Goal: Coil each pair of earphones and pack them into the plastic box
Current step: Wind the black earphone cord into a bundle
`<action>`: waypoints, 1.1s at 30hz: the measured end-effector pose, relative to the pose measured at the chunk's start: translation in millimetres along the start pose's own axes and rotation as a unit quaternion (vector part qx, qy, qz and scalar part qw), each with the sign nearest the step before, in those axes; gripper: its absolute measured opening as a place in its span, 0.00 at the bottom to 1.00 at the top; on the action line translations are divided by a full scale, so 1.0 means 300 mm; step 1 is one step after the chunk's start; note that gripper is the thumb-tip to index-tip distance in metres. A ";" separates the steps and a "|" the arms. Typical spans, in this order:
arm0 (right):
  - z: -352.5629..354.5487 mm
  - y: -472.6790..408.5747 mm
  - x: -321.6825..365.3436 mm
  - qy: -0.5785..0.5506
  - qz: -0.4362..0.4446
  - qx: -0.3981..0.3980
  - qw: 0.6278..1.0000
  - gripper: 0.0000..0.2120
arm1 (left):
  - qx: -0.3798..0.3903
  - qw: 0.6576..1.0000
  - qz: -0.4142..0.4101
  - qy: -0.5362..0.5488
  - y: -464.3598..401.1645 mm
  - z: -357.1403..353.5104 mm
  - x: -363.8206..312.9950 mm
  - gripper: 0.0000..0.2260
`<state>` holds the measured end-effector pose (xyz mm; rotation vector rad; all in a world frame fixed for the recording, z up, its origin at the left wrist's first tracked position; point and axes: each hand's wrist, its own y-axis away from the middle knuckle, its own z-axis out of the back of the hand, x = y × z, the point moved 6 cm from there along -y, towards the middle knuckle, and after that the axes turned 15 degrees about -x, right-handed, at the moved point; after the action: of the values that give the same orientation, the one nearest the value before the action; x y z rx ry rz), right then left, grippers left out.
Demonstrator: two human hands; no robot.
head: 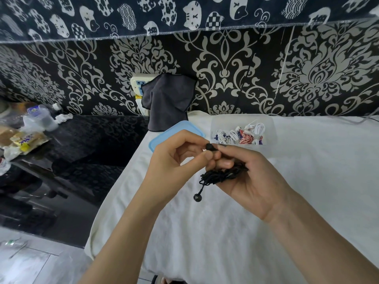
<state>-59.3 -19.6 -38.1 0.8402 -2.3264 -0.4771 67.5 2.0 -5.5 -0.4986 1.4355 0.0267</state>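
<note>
— Both forearms come in from the near edge of the table [205, 232], bare, meeting above the white cloth. What's the right hand [252, 181] got?

— A bundle of black earphones [222, 174], the thin matte cord bunched in loose loops across its curled fingers [225, 163]. One round bud dangles below the bundle on a short length of cord.

— And the left hand [174, 158]?

— Its thumb and forefinger pinch the other bud, a small dark rounded piece, right at the right hand's fingertips. So both hands are closed on the same pair.

— Which step, would you say?

— Finishing the coil, I'd judge. The loops are gathered but untidy, and two ends are free.

— Next?

— Probably tucking or wrapping the loose ends so the bundle holds, then carrying it to the box [244, 119] toward the far edge. That calls for a steady pinch; slack cord springs open easily.

— What's in the box?

— Clear, soft-cornered plastic, open, holding several coiled pairs: white, and red-and-white striped. Its blue lid [164, 136] lies flat just left of it, partly behind the left hand.

— Anything else?

— A dark grey rag [168, 99] hangs against the patterned wall behind the lid.
</note>
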 end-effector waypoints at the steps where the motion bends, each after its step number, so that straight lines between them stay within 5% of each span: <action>1: 0.003 -0.005 0.001 0.005 0.001 -0.007 1.000 0.11 | -0.001 1.000 0.001 -0.003 0.001 0.001 -0.002 0.08; 10: 0.008 -0.027 -0.002 0.054 0.017 -0.013 0.998 0.08 | -0.024 0.975 -0.126 -0.181 -0.003 0.011 -0.025 0.11; 19: 0.020 -0.047 0.002 0.187 0.108 -0.047 0.975 0.05 | 0.011 0.952 -0.169 -0.255 0.001 0.017 -0.010 0.04; 33: 0.025 -0.044 0.020 0.317 0.238 -0.082 0.914 0.05 | -0.048 0.983 0.089 -0.153 0.008 0.007 0.076 0.07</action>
<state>-62.2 -32.3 -47.9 0.2584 -1.7592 -0.1446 72.4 -1.5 -27.8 -0.4220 1.1755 0.3051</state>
